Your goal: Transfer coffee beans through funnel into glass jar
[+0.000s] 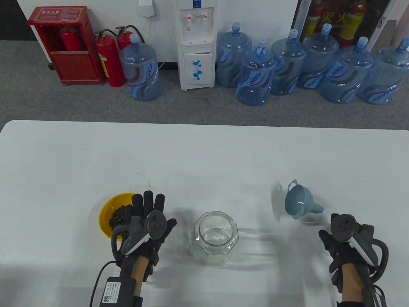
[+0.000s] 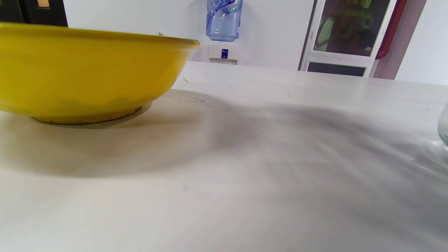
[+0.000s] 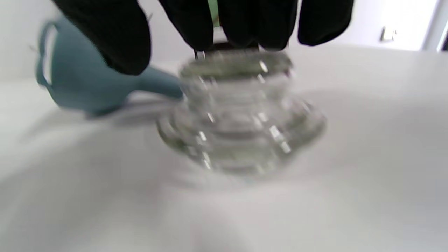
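A yellow bowl (image 1: 107,208) with dark coffee beans (image 1: 119,216) stands at the front left; its side fills the left wrist view (image 2: 87,73). My left hand (image 1: 150,206) hovers over the bowl's right edge with fingers spread, holding nothing. The open glass jar (image 1: 216,238) stands upright in the middle. A blue funnel (image 1: 298,203) lies on its side to the right. My right hand (image 1: 332,243) is just in front of the funnel. In the right wrist view its fingers (image 3: 245,21) hang over a blurred glass lid (image 3: 241,119) on the table, with the funnel (image 3: 84,84) behind.
The white table (image 1: 204,160) stretches far behind the objects. Water bottles (image 1: 255,76), a dispenser (image 1: 196,44) and fire extinguishers (image 1: 110,60) stand on the floor beyond the far edge. The jar's edge shows at the right of the left wrist view (image 2: 443,126).
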{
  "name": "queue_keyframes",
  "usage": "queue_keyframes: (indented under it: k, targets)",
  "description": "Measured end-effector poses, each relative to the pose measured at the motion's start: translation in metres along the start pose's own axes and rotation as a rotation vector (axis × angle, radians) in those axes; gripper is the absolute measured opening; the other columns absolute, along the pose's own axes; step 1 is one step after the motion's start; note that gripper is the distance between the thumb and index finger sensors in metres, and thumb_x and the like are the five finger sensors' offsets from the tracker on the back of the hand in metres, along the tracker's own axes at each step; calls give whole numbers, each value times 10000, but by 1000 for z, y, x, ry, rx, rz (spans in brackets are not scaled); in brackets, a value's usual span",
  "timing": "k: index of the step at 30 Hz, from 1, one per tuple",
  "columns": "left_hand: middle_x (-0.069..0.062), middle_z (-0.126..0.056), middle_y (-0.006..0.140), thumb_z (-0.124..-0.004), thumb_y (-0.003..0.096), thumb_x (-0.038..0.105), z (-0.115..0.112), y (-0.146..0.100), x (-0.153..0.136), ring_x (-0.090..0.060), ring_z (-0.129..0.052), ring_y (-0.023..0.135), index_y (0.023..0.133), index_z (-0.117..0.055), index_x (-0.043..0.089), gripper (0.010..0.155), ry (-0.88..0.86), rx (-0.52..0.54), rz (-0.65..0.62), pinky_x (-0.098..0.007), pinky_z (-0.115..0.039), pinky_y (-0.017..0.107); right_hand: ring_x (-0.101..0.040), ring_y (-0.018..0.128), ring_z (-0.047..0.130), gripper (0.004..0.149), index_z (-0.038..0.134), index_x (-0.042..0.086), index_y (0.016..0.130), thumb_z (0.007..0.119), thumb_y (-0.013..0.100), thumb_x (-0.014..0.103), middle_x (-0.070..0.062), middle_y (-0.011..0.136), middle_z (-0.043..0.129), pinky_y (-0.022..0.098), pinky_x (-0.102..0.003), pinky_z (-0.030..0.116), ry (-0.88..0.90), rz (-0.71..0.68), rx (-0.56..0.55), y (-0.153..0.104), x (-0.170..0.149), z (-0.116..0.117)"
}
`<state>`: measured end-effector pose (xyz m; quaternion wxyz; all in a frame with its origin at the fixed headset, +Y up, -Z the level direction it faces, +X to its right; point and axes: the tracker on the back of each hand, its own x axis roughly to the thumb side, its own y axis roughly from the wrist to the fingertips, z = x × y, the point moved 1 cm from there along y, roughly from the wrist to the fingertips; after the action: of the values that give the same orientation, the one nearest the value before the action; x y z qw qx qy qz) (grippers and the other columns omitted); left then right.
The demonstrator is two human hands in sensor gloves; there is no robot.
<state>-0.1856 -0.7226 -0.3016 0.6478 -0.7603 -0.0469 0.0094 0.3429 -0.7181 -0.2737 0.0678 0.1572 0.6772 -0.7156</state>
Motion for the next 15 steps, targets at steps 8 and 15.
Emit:
queue_keyframes:
  k: [8, 15]
  targets:
    - [-51, 7, 1184, -479, 534, 675, 0, 0, 2, -402, 36, 1061, 1150, -122, 336, 789, 7, 9, -11, -566, -101, 729, -382, 935, 789, 648, 625, 116, 1132, 768, 635, 506, -222, 1141, 615, 663, -522, 734, 121, 22, -223, -9, 39, -27]
    - [-53, 7, 1185, -477, 535, 676, -2, 0, 3, -403, 36, 1061, 1150, -118, 334, 790, 5, 6, -18, -567, -99, 729, -310, 784, 917, 756, 539, 99, 1181, 761, 633, 569, -246, 1076, 689, 556, -422, 832, 78, 108, -244, -4, 71, -20]
